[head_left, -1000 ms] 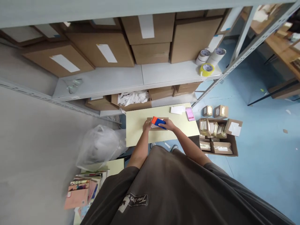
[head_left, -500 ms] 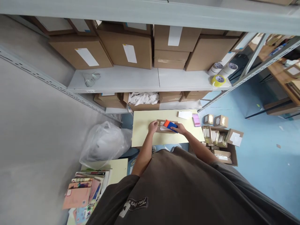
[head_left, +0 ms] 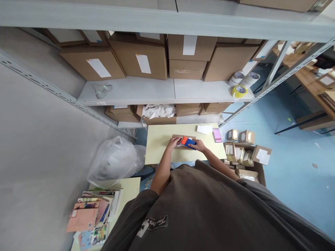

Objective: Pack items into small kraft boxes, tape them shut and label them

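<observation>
A flat brown cardboard box (head_left: 180, 148) with a white label lies on the pale yellow table (head_left: 157, 155). Over its label is a blue hand tool with an orange end (head_left: 188, 142); its exact kind I cannot make out. My right hand (head_left: 199, 145) is closed around the blue part from the right. At the box's left end, my left hand (head_left: 172, 143) has its fingers bent over the cardboard, close to the orange end. Its fingertips are partly hidden beside a small dark patch.
White paper slips (head_left: 204, 129) and a purple stack (head_left: 217, 135) lie at the table's right. A carton of small parcels (head_left: 261, 173) stands on the floor. Tape rolls (head_left: 239, 91) sit on the shelf (head_left: 146, 89) ahead. A plastic bag (head_left: 115, 160) and books (head_left: 83, 218) are at left.
My left hand has moved inward over the box's left end, closer to the tool. The tool and my right hand have shifted slightly left as the camera view moved.
</observation>
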The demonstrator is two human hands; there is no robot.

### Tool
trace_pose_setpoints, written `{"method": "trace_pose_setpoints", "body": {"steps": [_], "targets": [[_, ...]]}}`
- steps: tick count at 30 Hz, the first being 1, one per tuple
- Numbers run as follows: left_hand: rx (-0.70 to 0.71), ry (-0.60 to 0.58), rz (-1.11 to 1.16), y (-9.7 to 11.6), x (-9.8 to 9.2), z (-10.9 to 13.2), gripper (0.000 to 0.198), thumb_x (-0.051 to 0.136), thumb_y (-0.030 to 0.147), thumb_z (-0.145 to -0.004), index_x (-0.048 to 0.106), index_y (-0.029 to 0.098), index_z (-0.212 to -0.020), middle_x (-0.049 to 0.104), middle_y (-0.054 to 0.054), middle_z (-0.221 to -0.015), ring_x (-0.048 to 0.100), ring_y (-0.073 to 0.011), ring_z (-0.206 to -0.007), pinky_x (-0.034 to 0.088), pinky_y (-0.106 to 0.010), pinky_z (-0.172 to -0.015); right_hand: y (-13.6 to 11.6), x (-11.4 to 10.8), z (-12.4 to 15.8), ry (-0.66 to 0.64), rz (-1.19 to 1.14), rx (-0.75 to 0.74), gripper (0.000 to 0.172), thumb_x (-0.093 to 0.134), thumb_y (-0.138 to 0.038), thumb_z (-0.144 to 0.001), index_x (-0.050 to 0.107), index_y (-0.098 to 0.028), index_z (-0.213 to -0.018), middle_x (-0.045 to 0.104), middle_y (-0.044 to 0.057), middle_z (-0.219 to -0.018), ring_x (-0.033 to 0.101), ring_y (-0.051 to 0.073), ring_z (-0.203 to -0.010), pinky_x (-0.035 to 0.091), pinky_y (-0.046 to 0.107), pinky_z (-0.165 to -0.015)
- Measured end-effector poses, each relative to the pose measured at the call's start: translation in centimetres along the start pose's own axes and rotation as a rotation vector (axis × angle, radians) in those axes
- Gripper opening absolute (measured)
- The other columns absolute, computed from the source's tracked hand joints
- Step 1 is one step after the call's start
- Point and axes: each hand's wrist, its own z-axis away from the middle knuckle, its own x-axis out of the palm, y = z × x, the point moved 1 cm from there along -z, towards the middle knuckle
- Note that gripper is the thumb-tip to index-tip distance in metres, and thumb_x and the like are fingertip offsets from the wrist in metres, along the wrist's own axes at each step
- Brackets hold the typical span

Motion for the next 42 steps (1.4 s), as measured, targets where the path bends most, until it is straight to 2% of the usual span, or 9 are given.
{"method": "trace_pose_setpoints", "body": {"steps": [5, 12, 17, 19, 23, 31, 35, 39, 42], "targets": [[-0.031, -0.013, 0.039, 0.7, 0.9, 0.3, 0.057, 0.091, 0.063, -0.068, 0.082, 0.013, -0.095, 0.081, -0.014, -0.100, 0.072, -0.0224, -0.090, 0.053, -0.031, -0.079, 0.1, -0.4, 0.1, -0.005, -0.037, 0.001, 0.058, 0.068, -0.081, -0.077, 0.064, -0.022, -0.074, 0.065, 0.000, -0.068, 0.062, 0.019, -0.067, 0.048, 0.027, -0.060], [-0.046, 0.078, 0.017, 0.7, 1.5, 0.3, 0.055, 0.080, 0.066, -0.077, 0.081, 0.015, -0.095, 0.080, -0.014, -0.100, 0.073, -0.0238, -0.092, 0.054, -0.032, -0.079, 0.4, -0.6, -0.2, -0.005, -0.075, -0.016, 0.059, 0.070, -0.081, -0.074, 0.066, -0.022, -0.074, 0.064, 0.000, -0.067, 0.060, 0.018, -0.066, 0.047, 0.027, -0.060], [-0.117, 0.044, 0.093, 0.8, 1.2, 0.0, 0.071, 0.065, 0.079, -0.086, 0.081, 0.012, -0.100, 0.080, -0.020, -0.106, 0.074, -0.0263, -0.098, 0.056, -0.033, -0.080, 0.5, -0.7, -0.3, -0.002, -0.113, -0.013, 0.059, 0.069, -0.081, -0.072, 0.065, -0.022, -0.073, 0.063, -0.001, -0.066, 0.058, 0.017, -0.066, 0.045, 0.026, -0.061], [-0.091, 0.049, 0.074, 0.8, 1.0, -0.2, 0.067, 0.072, 0.075, -0.082, 0.082, 0.012, -0.100, 0.081, -0.018, -0.105, 0.074, -0.0256, -0.096, 0.056, -0.032, -0.079, 0.3, -0.8, -0.4, -0.010, -0.111, -0.018, 0.060, 0.068, -0.082, -0.073, 0.064, -0.022, -0.072, 0.062, -0.001, -0.066, 0.057, 0.017, -0.065, 0.044, 0.026, -0.060], [-0.038, 0.151, -0.035, 0.4, 0.6, -0.4, 0.050, 0.086, 0.058, -0.073, 0.085, 0.014, -0.097, 0.081, -0.011, -0.089, 0.073, -0.0234, -0.083, 0.055, -0.032, -0.076, -0.3, -1.1, -0.5, 0.002, -0.071, -0.021, 0.062, 0.068, -0.084, -0.073, 0.062, -0.023, -0.069, 0.061, -0.001, -0.064, 0.056, 0.017, -0.063, 0.041, 0.027, -0.058], [0.075, 0.236, -0.412, 1.4, 0.9, -0.8, 0.028, 0.072, 0.043, -0.085, 0.085, 0.019, -0.080, 0.078, -0.006, -0.076, 0.073, -0.0245, -0.083, 0.055, -0.032, -0.078, -1.1, -2.7, -1.7, -0.013, 0.034, -0.016, 0.062, 0.068, -0.084, -0.077, 0.064, -0.023, -0.069, 0.065, 0.002, -0.064, 0.061, 0.019, -0.063, 0.043, 0.027, -0.058], [0.072, 0.432, -0.382, 3.0, -2.2, -0.8, 0.026, 0.069, 0.040, -0.087, 0.082, 0.019, -0.081, 0.078, -0.005, -0.076, 0.071, -0.0208, -0.077, 0.055, -0.029, -0.075, -0.4, -4.9, -1.8, -0.039, 0.163, 0.028, 0.061, 0.072, -0.083, -0.075, 0.063, -0.023, -0.069, 0.066, 0.001, -0.066, 0.061, 0.018, -0.064, 0.042, 0.026, -0.059], [0.117, 0.337, -0.383, 4.4, -6.1, -0.7, 0.025, 0.070, 0.039, -0.085, 0.079, 0.019, -0.075, 0.075, -0.003, -0.071, 0.069, -0.0180, -0.073, 0.054, -0.026, -0.074, 0.8, -6.5, -0.6, -0.079, 0.214, 0.109, 0.064, 0.070, -0.085, -0.077, 0.057, -0.023, -0.065, 0.065, 0.001, -0.063, 0.061, 0.017, -0.062, 0.040, 0.026, -0.057], [0.140, 0.371, -0.429, 4.6, -6.9, -0.6, 0.025, 0.067, 0.036, -0.087, 0.078, 0.019, -0.073, 0.074, -0.002, -0.071, 0.068, -0.0174, -0.074, 0.053, -0.025, -0.074, 0.7, -6.5, -0.4, -0.084, 0.260, 0.118, 0.063, 0.068, -0.084, -0.080, 0.061, -0.023, -0.070, 0.068, 0.002, -0.067, 0.064, 0.018, -0.065, 0.040, 0.025, -0.059]]}}
